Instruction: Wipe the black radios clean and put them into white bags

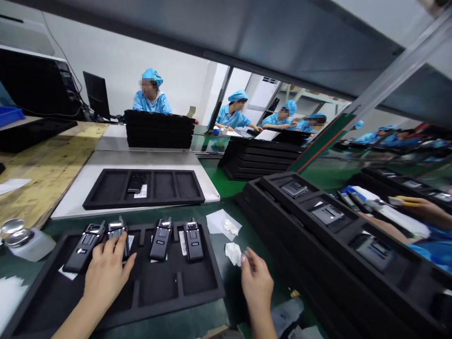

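My left hand (108, 266) lies over the second walkie-talkie (116, 228) in a black foam tray (157, 287), fingers curved onto its face and thumb at its right side. Its lower part is hidden under the hand. To the left sits another black walkie-talkie (84, 247), tilted in its slot. Two more, a middle walkie-talkie (161, 241) and a right-hand walkie-talkie (193, 242), rest face up over white labels. Beside the tray, my right hand (257, 280) pinches the edge of a crumpled white tissue (233, 253) between thumb and fingers.
Behind, a second foam tray (165, 193) carries one black device (135, 183). Stacked foam trays (278, 221) with devices rise at right. A metal-lidded white bottle (31, 242) stands left. White paper (216, 221) bears another tissue. A co-worker's hand (420, 207) shows far right.
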{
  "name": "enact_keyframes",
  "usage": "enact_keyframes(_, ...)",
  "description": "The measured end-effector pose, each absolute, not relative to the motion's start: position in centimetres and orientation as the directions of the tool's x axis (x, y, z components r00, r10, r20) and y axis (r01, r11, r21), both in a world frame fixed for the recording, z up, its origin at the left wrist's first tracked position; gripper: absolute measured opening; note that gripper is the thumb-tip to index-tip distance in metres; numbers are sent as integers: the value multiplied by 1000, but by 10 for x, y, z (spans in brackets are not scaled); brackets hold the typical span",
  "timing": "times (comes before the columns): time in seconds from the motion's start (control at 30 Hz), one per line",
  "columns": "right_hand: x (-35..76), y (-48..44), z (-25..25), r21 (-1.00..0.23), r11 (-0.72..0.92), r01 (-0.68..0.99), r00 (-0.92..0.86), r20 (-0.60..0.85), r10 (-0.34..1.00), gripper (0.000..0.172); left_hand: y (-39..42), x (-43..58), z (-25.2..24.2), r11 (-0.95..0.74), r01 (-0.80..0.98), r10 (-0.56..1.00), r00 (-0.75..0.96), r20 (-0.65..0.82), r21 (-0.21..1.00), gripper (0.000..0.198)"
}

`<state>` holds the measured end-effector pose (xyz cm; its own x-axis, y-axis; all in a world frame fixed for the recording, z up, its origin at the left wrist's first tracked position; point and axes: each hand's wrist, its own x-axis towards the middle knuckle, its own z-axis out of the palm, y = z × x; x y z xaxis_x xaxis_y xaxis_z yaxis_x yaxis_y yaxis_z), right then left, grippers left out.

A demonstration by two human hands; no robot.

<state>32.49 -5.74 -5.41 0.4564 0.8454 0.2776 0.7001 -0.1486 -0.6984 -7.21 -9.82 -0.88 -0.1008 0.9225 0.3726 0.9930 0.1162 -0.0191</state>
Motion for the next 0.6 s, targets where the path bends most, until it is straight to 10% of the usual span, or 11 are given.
enact_keyframes(0.27, 327, -46, -58, -426, -312, 849, 386, 99, 917, 64, -105, -78, -16, 50, 995, 928, -80, 363, 89, 47)
enact_keyframes(0.6, 344, -45, -90, -350, -219, 911, 313, 238, 920, 49, -119, -101, -7, 84, 919, 858, -264, 440, 386, 43)
